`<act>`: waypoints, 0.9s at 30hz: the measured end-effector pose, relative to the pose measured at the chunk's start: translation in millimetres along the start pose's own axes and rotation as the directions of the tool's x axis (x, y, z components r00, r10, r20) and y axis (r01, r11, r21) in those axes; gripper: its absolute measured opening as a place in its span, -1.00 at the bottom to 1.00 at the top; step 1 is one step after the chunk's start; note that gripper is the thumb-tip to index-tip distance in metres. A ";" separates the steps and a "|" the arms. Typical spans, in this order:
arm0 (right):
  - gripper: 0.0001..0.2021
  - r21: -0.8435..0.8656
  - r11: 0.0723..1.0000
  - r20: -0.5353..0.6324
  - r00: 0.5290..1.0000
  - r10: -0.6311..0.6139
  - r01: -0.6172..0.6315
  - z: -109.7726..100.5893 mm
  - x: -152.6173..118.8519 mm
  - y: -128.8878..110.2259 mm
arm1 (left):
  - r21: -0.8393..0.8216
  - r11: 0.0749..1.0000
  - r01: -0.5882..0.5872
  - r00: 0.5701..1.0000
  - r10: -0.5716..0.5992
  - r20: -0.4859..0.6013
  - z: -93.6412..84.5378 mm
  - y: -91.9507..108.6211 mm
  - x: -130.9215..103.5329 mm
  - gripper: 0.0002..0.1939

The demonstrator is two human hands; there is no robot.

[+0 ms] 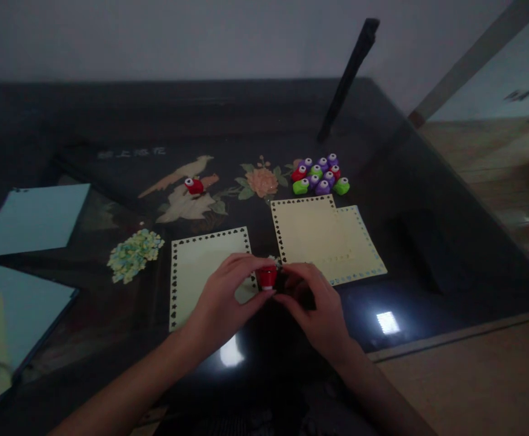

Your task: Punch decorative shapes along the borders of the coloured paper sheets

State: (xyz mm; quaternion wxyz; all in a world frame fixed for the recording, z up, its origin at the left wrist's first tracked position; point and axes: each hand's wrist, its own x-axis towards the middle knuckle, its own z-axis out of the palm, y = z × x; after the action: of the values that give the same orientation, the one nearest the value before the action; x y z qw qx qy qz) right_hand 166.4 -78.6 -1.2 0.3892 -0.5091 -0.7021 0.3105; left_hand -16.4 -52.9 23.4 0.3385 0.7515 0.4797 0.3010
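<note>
The left hand [221,297] is pinching a small red-and-white plastic punch [267,277] between thumb and fingers. The right hand [321,306] is curving just right of the punch, its grip unclear. A pale rectangular paper sheet [200,266] with punched borders is lying left of the punch; purple, green and red plastic punches [323,188] are clustering beyond it.

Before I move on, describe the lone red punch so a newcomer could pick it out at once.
On the dark table, find the pictured bird, left of the pink flower in this view. Just below it sits the punch, red with a white end. Unlike the red one in the left hand or those in the cluster, it lies alone.
</note>
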 end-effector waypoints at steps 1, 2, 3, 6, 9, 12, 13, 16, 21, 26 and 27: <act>-0.52 0.015 1.000 0.021 1.000 -0.005 0.005 1.0 -0.1 0.5 | -0.044 0.998 0.045 0.999 -0.045 0.014 0.9 1.0 -0.1 -0.66; -0.45 0.025 0.999 0.041 0.999 -0.022 0.021 1.9 -0.2 0.9 | -0.099 0.991 0.084 0.996 -0.082 0.030 2.3 1.8 -0.2 -0.67; -0.41 0.029 0.999 0.055 0.997 -0.047 0.046 2.7 -0.6 1.2 | -0.163 0.980 0.114 0.993 -0.108 0.043 4.2 2.2 -0.3 -0.67; -0.43 0.019 0.989 0.031 0.989 -0.146 0.146 4.3 -2.4 2.1 | -0.364 0.920 0.148 0.989 -0.136 0.058 10.5 2.7 -0.5 -0.70; -0.51 -0.004 0.977 -0.035 0.976 -0.214 0.214 4.9 -4.5 3.9 | -0.525 0.823 0.217 0.976 -0.174 0.130 15.4 3.7 -0.5 -0.70; -0.54 -0.021 0.969 -0.081 0.966 -0.246 0.245 3.3 -4.8 5.8 | -0.599 0.746 0.291 0.956 -0.209 0.204 19.3 5.6 -0.5 -0.68; -0.54 -0.024 0.968 -0.090 0.963 -0.252 0.251 1.9 -4.4 6.0 | -0.604 0.739 0.298 0.954 -0.212 0.213 20.5 6.5 -0.3 -0.68; -0.55 -0.024 0.965 -0.084 0.961 -0.264 0.263 -5.3 -1.8 4.3 | -0.587 0.760 0.278 0.959 -0.183 0.217 23.0 10.6 1.4 -0.70; -0.65 -0.049 0.973 -0.071 0.971 -0.229 0.226 -27.1 5.1 1.2 | -0.471 0.867 0.160 0.978 -0.076 0.194 20.9 18.4 8.0 -0.71; -0.72 -0.029 0.998 -0.189 0.980 -0.056 0.052 -65.2 35.2 21.9 | -0.152 0.988 0.030 0.999 -0.026 0.028 13.5 9.1 20.5 -0.76; -0.72 -0.033 0.999 -0.210 0.978 -0.019 0.012 -75.2 47.4 30.7 | -0.071 0.997 0.005 1.000 -0.005 -0.004 12.0 4.3 25.1 -0.77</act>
State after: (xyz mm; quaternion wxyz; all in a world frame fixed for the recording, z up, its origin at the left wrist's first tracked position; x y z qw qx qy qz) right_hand 237.4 -21.3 22.1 0.4557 -0.5395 -0.6657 0.2410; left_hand 4.2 -33.6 22.9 0.3647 0.7372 0.4714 0.3183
